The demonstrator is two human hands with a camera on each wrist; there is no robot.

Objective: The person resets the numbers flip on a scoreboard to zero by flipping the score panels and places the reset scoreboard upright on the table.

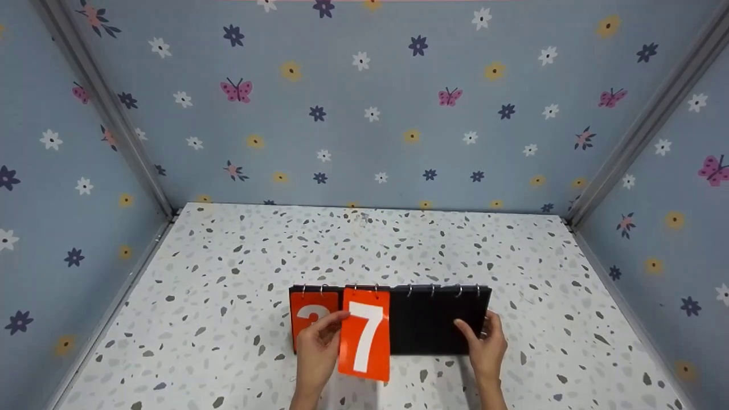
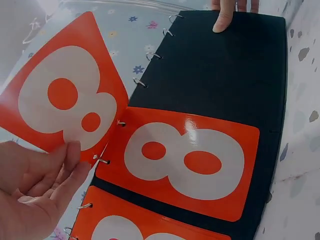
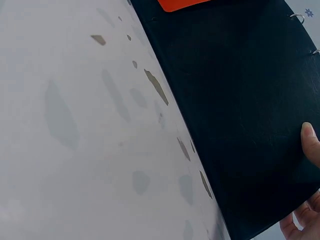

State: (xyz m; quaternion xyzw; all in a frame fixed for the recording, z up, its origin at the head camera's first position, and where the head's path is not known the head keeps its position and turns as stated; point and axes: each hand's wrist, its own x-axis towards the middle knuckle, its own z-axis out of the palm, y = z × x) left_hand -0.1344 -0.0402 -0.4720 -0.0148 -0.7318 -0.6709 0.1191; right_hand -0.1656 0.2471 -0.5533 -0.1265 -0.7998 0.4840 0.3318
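Head view: black board [image 1: 430, 322] is resting on speckled table [image 1: 239, 330], which is stretching behind it to floral wall [image 1: 364, 125] and out on both sides; orange card [image 1: 365, 336] is showing "7", left hand [image 1: 316, 347] pinching its left edge; right hand [image 1: 488, 347] is gripping board's right end, thumb in front. Left wrist: raised card's visible face is reading "8", another card [image 2: 185, 162] beneath also reading "8". Right wrist: fingers [image 3: 302, 217] are reaching behind board's end.
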